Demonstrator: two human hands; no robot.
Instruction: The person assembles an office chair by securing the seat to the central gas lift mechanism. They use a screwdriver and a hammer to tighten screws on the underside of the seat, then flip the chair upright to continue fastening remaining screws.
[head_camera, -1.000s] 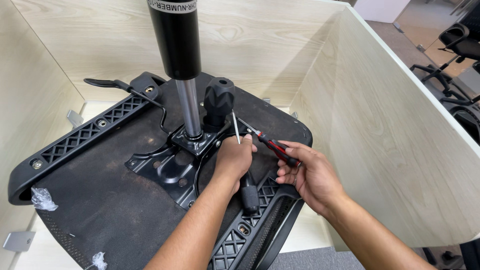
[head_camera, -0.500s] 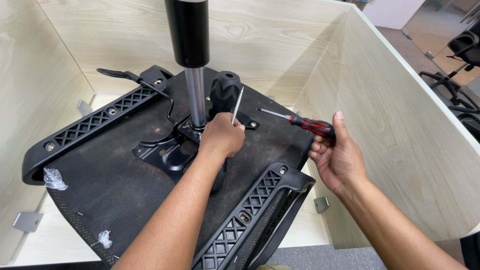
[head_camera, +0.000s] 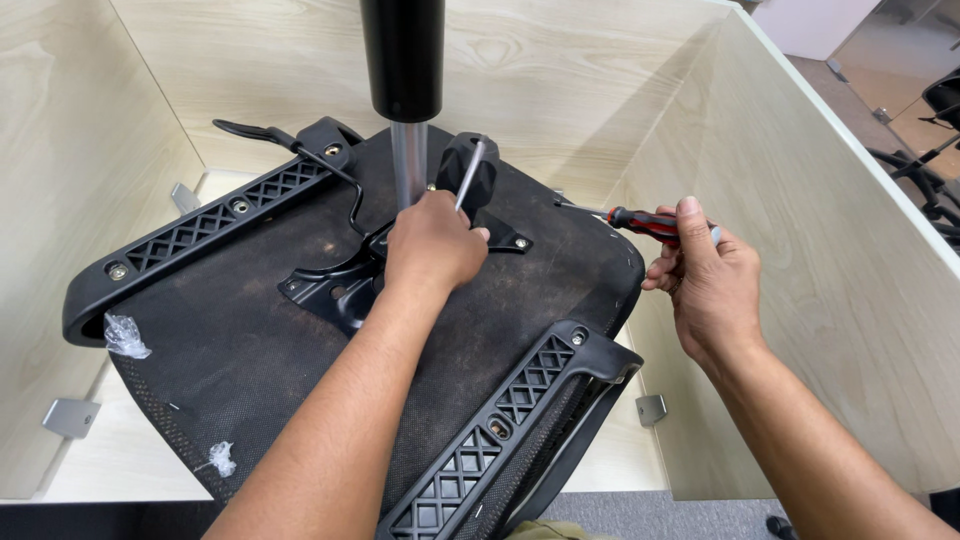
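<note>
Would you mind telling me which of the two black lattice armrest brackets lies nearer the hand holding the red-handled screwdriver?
The armrest bracket at the seat's near edge, running toward the right hand. The other bracket lies along the far left edge, beyond the left hand.

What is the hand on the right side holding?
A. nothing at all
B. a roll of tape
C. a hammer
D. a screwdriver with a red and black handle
D. The right hand has its fingers wrapped round a screwdriver with a red and black handle, held out past the edge of the upturned chair seat, while the left hand rests on the metal plate in the middle.
</note>
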